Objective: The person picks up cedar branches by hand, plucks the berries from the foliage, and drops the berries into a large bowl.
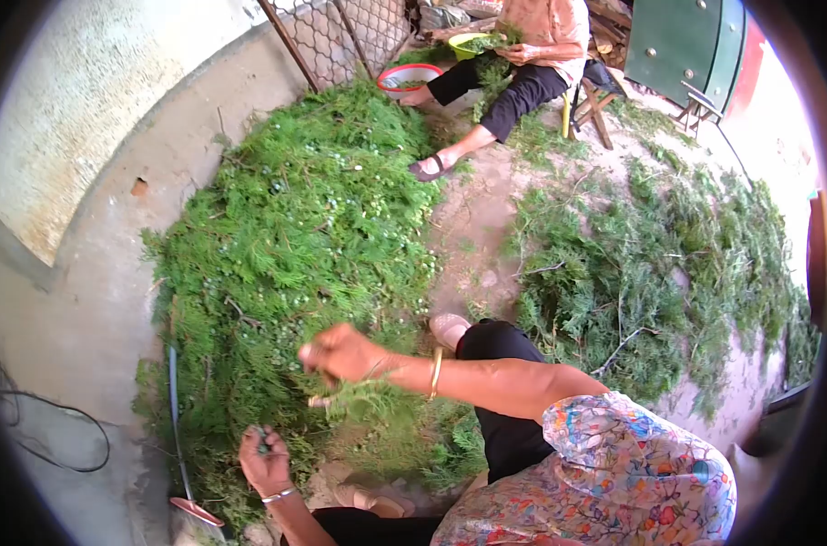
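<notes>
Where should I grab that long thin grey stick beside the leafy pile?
Probably around the middle of the stick, coming from the picture's left. It's long and thin, so it should be easy to wrap round, and bare concrete lies on that side, while the leafy pile crowds the other.

Feathery green conifer branches (286,241), dotted with small pale cones (357,167), are heaped loosely across the ground; small dark-green pieces (264,447), too small to identify, are held in the left hand (266,466).
</notes>
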`<state>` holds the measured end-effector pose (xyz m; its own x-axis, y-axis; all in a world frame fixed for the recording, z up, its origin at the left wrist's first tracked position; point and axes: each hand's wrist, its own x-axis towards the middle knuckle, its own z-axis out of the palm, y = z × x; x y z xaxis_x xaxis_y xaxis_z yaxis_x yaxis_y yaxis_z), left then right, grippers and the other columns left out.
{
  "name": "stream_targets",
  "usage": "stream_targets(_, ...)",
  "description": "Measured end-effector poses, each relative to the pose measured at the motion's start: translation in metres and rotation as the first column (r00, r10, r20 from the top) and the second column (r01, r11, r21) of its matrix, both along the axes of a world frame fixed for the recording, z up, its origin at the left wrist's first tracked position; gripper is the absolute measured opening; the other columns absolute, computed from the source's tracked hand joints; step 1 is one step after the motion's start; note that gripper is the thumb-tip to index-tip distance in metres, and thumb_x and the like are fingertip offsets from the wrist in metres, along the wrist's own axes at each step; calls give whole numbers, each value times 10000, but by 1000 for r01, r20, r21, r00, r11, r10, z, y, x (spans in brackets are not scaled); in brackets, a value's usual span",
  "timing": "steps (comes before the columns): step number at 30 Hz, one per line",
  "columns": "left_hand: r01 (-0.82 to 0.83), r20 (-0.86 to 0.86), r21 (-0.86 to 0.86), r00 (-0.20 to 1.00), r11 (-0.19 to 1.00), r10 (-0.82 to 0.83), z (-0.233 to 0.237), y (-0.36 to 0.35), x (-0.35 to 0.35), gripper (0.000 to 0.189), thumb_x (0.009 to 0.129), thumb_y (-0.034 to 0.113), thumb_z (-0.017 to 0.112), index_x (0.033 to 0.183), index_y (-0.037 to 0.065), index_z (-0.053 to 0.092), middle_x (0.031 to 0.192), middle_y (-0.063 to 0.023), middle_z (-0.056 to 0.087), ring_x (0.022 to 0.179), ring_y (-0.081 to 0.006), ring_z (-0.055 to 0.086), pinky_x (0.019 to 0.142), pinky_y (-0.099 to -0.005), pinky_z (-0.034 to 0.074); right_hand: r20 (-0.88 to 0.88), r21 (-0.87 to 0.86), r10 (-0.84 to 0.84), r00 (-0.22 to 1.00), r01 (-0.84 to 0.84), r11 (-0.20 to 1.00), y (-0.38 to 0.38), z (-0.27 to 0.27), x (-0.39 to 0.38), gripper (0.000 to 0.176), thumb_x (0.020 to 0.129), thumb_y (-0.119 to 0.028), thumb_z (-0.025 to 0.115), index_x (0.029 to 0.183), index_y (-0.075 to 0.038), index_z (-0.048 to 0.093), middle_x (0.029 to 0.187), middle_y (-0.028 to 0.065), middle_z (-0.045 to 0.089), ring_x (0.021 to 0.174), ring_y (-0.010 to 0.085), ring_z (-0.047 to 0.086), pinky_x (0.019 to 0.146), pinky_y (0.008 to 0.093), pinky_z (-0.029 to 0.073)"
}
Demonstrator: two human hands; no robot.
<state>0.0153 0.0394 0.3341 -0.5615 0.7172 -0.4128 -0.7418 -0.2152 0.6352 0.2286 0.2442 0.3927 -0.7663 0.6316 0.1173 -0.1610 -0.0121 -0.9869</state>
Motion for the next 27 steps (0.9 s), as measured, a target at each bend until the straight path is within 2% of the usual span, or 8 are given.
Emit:
stream_targets(4, -58, 51, -47, 997, 997, 60, 17, -29, -8, 77, 823, 88, 574, 892, 59, 554, 778, -66, 553, 609, -137, 494, 480, -241, 408, -39, -317, -345, 938, 316, 894, 40, 41, 47, 386, 900, -335, 534, 726, -8, 642, 613, 83, 614, 463, 118, 540, 413, 271, 413)
stream_targets(8, -108, 143, 3, 984, 994, 107, 24, -75, -28, 116, 877, 160, 520, 858, 46, 510, 717, -44, 495, 590, -119, 464, 461, -242, 382, -91, -157, -627, 774, 610, 776, 85, 53, 163, 281, 880, -250, 563, 771, 6, 600, 695, 80, 602, 566, 154, 553, 500, 327, 448)
stream_targets(13, -150, 297, -221, 931, 964, 213, 15, -102, -30, 266, 952, 247, 392, 736, 96, 433, 579, -35, 388, 518, -163, 360, 455, -313, 335, -22, -328, -931, 364, 877, 350, 67, 49, 365, 245, 871, -241, 565, 857, 3, 586, 767, 117, 605, 660, 258, 594, 570, 405, 496)
stream_targets(17, -97, 226, -227, 963, 969, 149, 4, -104, -40, 170, 904, 200, 492, 819, 55, 466, 646, -36, 440, 562, -141, 431, 458, -278, 385, 160, -22, -887, 432, 900, 435, -6, 0, 509, 315, 853, -270, 590, 947, 27, 636, 787, 65, 625, 696, 128, 579, 582, 308, 484)
stream_targets(19, -85, 177, -210, 977, 974, 123, 5, -113, -46, 158, 872, 169, 560, 874, 28, 488, 691, -37, 474, 592, -127, 479, 459, -254, 418, 615, 199, -768, 182, 906, 374, -55, -6, 533, 333, 857, -213, 578, 1111, 2, 592, 877, 70, 627, 708, 135, 581, 597, 292, 480)
stream_targets(21, -206, 145, -232, 959, 951, 243, 11, -106, -37, 196, 866, 197, 580, 881, 27, 485, 694, -36, 475, 587, -133, 477, 460, -252, 405, 631, 435, -745, 217, 697, 571, -83, -80, 587, 302, 829, -233, 603, 996, 18, 612, 793, 70, 603, 627, 121, 543, 582, 306, 476)
stream_targets(23, -240, 152, -220, 949, 946, 276, 22, -107, -26, 234, 861, 236, 595, 874, 30, 486, 690, -34, 475, 576, -132, 462, 468, -243, 389, 765, 570, -633, -124, 589, 573, -115, -100, 578, 314, 791, -248, 634, 641, -7, 501, 587, 57, 568, 556, 109, 548, 500, 271, 462)
stream_targets(27, -161, 159, -73, 972, 984, 171, 36, -133, -40, 286, 833, 275, 640, 876, 33, 494, 670, -34, 470, 562, -125, 439, 481, -237, 377, 826, 228, -549, 127, 816, 531, -134, -114, 537, 351, 786, -244, 642, 548, 4, 571, 482, 37, 531, 381, 117, 474, 382, 279, 415)
